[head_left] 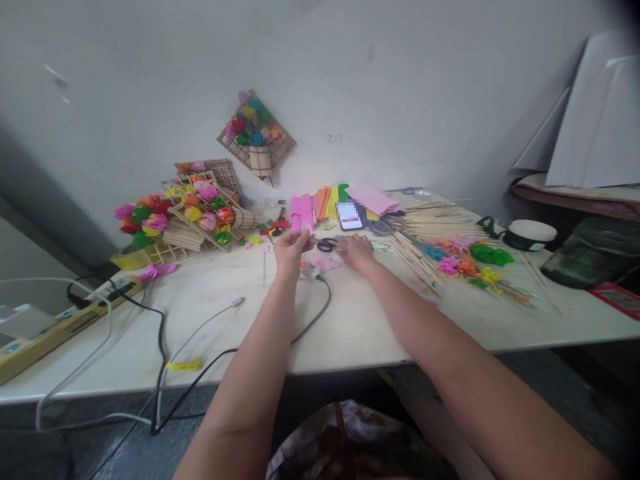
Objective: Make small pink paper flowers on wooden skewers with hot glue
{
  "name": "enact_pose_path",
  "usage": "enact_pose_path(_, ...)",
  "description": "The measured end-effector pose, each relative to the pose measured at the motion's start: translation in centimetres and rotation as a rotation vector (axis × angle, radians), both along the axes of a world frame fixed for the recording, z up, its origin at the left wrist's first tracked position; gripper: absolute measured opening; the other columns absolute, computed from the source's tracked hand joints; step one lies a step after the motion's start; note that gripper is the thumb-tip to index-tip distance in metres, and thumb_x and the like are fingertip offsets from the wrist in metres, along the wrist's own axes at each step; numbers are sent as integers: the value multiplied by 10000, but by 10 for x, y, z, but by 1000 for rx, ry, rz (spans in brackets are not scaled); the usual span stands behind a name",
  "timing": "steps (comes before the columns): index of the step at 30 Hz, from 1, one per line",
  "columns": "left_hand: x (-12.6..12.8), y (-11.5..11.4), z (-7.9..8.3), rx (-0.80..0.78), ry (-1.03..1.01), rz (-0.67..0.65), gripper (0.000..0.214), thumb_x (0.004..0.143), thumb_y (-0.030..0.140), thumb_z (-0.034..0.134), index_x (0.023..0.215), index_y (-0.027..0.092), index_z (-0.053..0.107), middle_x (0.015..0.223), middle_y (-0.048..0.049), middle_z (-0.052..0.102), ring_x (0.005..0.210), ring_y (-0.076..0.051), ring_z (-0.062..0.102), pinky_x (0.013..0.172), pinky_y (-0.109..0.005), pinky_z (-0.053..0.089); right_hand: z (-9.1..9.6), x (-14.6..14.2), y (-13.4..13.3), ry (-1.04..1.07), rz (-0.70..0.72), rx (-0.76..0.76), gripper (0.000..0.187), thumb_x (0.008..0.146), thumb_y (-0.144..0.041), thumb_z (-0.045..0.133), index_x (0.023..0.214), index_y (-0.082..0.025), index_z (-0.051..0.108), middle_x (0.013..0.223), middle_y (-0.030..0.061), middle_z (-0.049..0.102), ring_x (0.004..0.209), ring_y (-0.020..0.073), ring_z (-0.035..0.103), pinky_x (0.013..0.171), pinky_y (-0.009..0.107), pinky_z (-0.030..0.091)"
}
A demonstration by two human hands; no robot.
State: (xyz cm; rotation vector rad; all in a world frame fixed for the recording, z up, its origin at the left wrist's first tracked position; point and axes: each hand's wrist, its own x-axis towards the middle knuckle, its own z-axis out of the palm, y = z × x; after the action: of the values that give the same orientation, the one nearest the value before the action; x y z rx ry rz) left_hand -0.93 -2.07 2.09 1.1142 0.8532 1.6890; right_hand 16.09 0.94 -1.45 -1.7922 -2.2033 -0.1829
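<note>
My left hand [291,249] is raised a little over the table, thumb and fingers pinched together. Whatever lies between them is too small to make out. My right hand [356,251] rests low on the table with its fingers spread down beside the black-handled scissors [327,245]; I cannot tell whether it touches them. Pink paper petals [326,263] lie in front of the hands. Behind them are a phone [349,217] with a lit screen, a folded pink crepe paper [302,212] and yellow paper strips [333,202].
Paper flowers on bamboo lattices [200,213] stand at the left, and another lattice [256,137] leans on the wall. Bamboo sticks [440,220] and finished flowers [465,263] lie right. Cables [161,333] and a power strip [75,323] occupy the left front.
</note>
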Motion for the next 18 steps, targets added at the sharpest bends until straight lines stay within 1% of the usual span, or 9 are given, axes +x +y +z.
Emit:
enact_pose_path(2,0,-1,1,-3,9,-6,351,553,389,747,712,106,616,661,-42,659,545,-118,620,583,-252,519,2,-1,-1,9,19,17,322,862,-325,444,1122,-275,628,1192,58,595,1058,239,469,881,370,294)
enact_pose_path(4,0,-2,1,-12,19,-16,363,552,400,747,717,106,613,675,-49,665,545,-120,622,586,-257,519,4,4,-1,56,-28,47,308,864,-306,438,1089,-268,644,1149,57,620,1031,229,490,863,356,304)
enact_pose_path(7,2,-4,2,-29,36,-50,376,552,404,749,725,102,607,696,-65,674,545,-126,625,586,-266,519,8,21,-1,145,-216,85,299,868,-272,412,996,-241,680,1043,62,659,972,221,524,826,345,325)
enact_pose_path(10,5,-6,1,-43,52,-84,362,559,398,748,703,105,590,681,-69,674,541,-133,626,578,-269,520,9,42,2,194,-372,52,264,838,-278,453,902,-217,703,985,81,662,950,236,535,816,355,337)
enact_pose_path(12,7,-7,1,-47,68,-104,353,564,398,745,687,111,580,669,-65,673,540,-138,628,578,-274,522,7,51,4,204,-432,18,236,813,-297,494,880,-216,705,987,98,648,970,253,527,825,372,343)
enact_pose_path(14,9,-8,0,-48,87,-116,350,567,403,742,680,115,577,662,-61,671,539,-139,628,577,-277,523,4,56,7,207,-446,-10,220,799,-310,518,873,-220,705,1002,111,632,1002,266,511,833,381,350)
enact_pose_path(18,11,-9,-1,-45,109,-129,342,580,398,736,682,112,578,647,-60,664,531,-133,621,559,-267,519,0,56,11,208,-428,-41,215,796,-311,528,861,-205,703,1007,120,626,1013,267,503,840,377,358)
